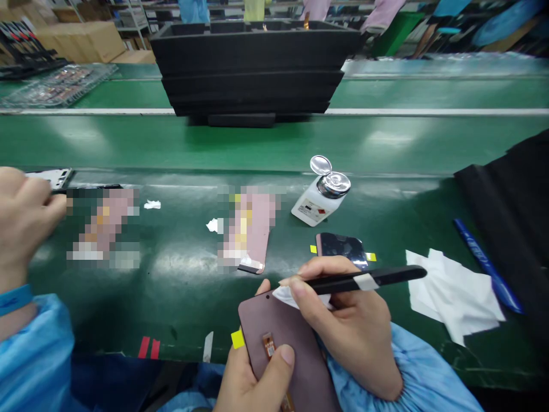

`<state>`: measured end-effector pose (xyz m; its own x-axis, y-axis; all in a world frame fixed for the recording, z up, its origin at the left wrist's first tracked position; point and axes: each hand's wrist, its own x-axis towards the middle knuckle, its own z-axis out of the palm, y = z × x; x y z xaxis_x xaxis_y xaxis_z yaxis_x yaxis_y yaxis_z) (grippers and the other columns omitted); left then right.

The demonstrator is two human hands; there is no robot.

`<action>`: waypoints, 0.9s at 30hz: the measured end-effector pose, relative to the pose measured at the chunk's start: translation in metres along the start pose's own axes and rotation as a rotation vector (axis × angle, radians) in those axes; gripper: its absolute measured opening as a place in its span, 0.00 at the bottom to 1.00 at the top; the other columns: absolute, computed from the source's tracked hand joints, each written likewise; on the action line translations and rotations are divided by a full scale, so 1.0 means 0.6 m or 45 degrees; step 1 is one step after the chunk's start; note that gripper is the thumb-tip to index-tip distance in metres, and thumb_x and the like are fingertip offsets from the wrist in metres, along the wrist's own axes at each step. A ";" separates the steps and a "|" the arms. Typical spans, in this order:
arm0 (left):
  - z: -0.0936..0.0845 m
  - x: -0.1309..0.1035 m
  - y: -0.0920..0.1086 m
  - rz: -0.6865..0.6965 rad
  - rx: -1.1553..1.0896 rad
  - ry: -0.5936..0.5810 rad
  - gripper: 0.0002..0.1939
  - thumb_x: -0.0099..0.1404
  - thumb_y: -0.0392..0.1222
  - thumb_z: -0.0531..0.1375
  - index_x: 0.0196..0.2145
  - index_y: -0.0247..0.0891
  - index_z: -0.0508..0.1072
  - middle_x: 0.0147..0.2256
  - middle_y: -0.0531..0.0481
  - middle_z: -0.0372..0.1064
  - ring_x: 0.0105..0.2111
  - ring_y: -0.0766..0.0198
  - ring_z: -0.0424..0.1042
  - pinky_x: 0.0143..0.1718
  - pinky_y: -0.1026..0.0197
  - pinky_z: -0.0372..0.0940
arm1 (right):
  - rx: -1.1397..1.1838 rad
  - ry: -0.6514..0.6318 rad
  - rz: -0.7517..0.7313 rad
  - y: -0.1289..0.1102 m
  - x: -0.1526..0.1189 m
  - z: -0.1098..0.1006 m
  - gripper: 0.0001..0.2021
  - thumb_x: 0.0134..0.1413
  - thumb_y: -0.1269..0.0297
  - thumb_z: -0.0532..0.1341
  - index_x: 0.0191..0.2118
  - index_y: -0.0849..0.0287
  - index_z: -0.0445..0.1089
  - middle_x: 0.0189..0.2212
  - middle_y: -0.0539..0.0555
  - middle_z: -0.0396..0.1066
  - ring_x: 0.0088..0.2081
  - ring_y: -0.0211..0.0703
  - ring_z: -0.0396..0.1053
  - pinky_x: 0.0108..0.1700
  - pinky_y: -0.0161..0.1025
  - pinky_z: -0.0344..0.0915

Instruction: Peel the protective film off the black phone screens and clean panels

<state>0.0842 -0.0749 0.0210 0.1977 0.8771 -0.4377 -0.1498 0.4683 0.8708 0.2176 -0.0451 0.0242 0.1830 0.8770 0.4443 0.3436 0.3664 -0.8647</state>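
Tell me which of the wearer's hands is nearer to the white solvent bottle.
Right. The right hand, holding a black tool, sits just below the white solvent bottle; the left hand grips the pink panel lower down.

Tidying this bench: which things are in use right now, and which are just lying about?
In use: pink panel in left hand, black tool and wipe in right hand.
Lying about: solvent dispenser, blue pen, white cloth, stacked black trays.

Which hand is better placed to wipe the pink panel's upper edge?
Right hand: it holds the black tool, its white wipe at that edge. The left hand grips the pink panel from below.
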 end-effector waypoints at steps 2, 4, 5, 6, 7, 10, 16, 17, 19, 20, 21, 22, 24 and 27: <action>-0.041 0.041 0.055 0.185 0.045 0.102 0.29 0.63 0.61 0.53 0.36 0.25 0.70 0.37 0.45 0.70 0.53 0.45 0.60 0.34 0.61 0.57 | 0.013 -0.047 -0.012 0.003 -0.001 0.000 0.09 0.54 0.78 0.58 0.37 0.58 0.61 0.29 0.44 0.70 0.30 0.25 0.70 0.34 0.16 0.65; -0.107 0.105 0.116 0.446 0.117 0.237 0.25 0.61 0.61 0.56 0.29 0.31 0.67 0.41 0.48 0.70 0.65 0.53 0.32 0.35 0.68 0.58 | -0.015 -0.069 -0.017 0.007 -0.004 0.001 0.09 0.53 0.78 0.58 0.37 0.57 0.61 0.30 0.43 0.68 0.30 0.24 0.69 0.34 0.16 0.65; -0.143 0.141 0.141 0.684 0.340 0.236 0.21 0.64 0.52 0.54 0.25 0.31 0.66 0.43 0.51 0.70 0.62 0.59 0.16 0.42 0.73 0.56 | -0.043 -0.071 -0.026 0.009 -0.006 0.002 0.09 0.53 0.78 0.58 0.37 0.57 0.62 0.30 0.43 0.67 0.30 0.23 0.68 0.34 0.17 0.65; -0.177 0.175 0.160 0.895 0.668 0.238 0.17 0.64 0.40 0.53 0.20 0.29 0.61 0.47 0.53 0.69 0.58 0.59 0.10 0.54 0.76 0.45 | -0.072 -0.074 -0.045 0.010 -0.007 0.003 0.09 0.52 0.78 0.58 0.36 0.57 0.62 0.30 0.43 0.66 0.31 0.23 0.67 0.35 0.17 0.65; -0.206 0.205 0.171 0.966 0.950 0.208 0.16 0.64 0.33 0.49 0.19 0.28 0.62 0.51 0.53 0.66 0.58 0.59 0.16 0.57 0.72 0.24 | -0.094 -0.087 -0.067 0.010 -0.009 0.003 0.10 0.52 0.79 0.59 0.36 0.57 0.62 0.30 0.44 0.66 0.31 0.24 0.67 0.36 0.18 0.65; -0.248 0.257 0.171 1.023 1.640 -0.063 0.21 0.63 0.28 0.37 0.21 0.23 0.64 0.55 0.43 0.58 0.58 0.59 0.24 0.51 0.63 0.16 | -0.063 -0.140 -0.090 0.010 -0.010 0.001 0.11 0.51 0.80 0.59 0.37 0.57 0.62 0.31 0.44 0.67 0.33 0.23 0.68 0.38 0.18 0.65; -0.227 0.249 0.175 1.011 2.093 -0.329 0.20 0.60 0.31 0.36 0.27 0.13 0.63 0.47 0.41 0.66 0.57 0.53 0.31 0.51 0.52 0.34 | 0.215 -0.012 0.290 0.021 -0.011 -0.020 0.04 0.58 0.68 0.58 0.40 0.55 0.63 0.28 0.49 0.71 0.22 0.31 0.68 0.21 0.22 0.64; -0.223 0.243 0.180 1.011 2.097 -0.343 0.20 0.59 0.29 0.36 0.26 0.15 0.63 0.44 0.42 0.68 0.57 0.53 0.30 0.51 0.51 0.33 | 0.237 0.023 0.323 0.024 -0.011 -0.024 0.05 0.58 0.67 0.59 0.40 0.54 0.63 0.28 0.49 0.71 0.21 0.30 0.67 0.20 0.22 0.62; -0.212 0.227 0.180 0.942 1.932 -0.334 0.18 0.59 0.28 0.38 0.24 0.19 0.65 0.38 0.45 0.70 0.58 0.54 0.32 0.53 0.51 0.35 | 0.267 0.039 0.359 0.027 -0.011 -0.030 0.05 0.58 0.65 0.59 0.41 0.53 0.63 0.30 0.49 0.72 0.23 0.30 0.68 0.21 0.21 0.63; -0.203 0.216 0.174 0.854 1.739 -0.306 0.17 0.59 0.30 0.40 0.24 0.21 0.66 0.36 0.46 0.70 0.59 0.54 0.34 0.53 0.50 0.38 | 0.258 0.032 0.359 0.027 -0.012 -0.032 0.06 0.58 0.66 0.59 0.41 0.52 0.63 0.30 0.48 0.72 0.25 0.30 0.69 0.22 0.21 0.64; -0.192 0.202 0.162 0.726 1.476 -0.262 0.16 0.60 0.32 0.43 0.25 0.22 0.67 0.35 0.46 0.71 0.59 0.53 0.38 0.53 0.51 0.44 | 0.228 0.020 0.342 0.026 -0.012 -0.034 0.06 0.58 0.67 0.59 0.41 0.52 0.63 0.30 0.48 0.72 0.25 0.29 0.69 0.23 0.20 0.64; -0.179 0.187 0.147 0.566 1.176 -0.216 0.16 0.61 0.36 0.47 0.26 0.24 0.69 0.35 0.47 0.71 0.58 0.52 0.44 0.50 0.52 0.51 | 0.179 0.004 0.307 0.023 -0.011 -0.034 0.07 0.58 0.68 0.59 0.41 0.52 0.62 0.30 0.47 0.72 0.25 0.28 0.69 0.24 0.19 0.64; -0.148 0.154 0.107 0.211 0.641 -0.153 0.17 0.61 0.45 0.52 0.30 0.25 0.72 0.38 0.46 0.72 0.55 0.49 0.54 0.42 0.56 0.61 | 0.053 -0.036 0.213 0.016 -0.010 -0.032 0.08 0.57 0.70 0.60 0.41 0.54 0.62 0.30 0.46 0.71 0.26 0.27 0.69 0.26 0.18 0.65; -0.108 0.108 0.049 -0.153 0.155 -0.061 0.20 0.59 0.51 0.55 0.36 0.29 0.74 0.38 0.47 0.72 0.49 0.49 0.64 0.35 0.59 0.64 | -0.013 -0.099 0.087 0.005 -0.009 -0.026 0.09 0.55 0.73 0.60 0.40 0.55 0.62 0.32 0.45 0.69 0.33 0.26 0.72 0.36 0.18 0.67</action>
<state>0.0302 0.0026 0.0036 0.2535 0.8080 -0.5319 -0.0041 0.5507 0.8347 0.2323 -0.0534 0.0230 0.1347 0.9213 0.3648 0.3419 0.3023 -0.8898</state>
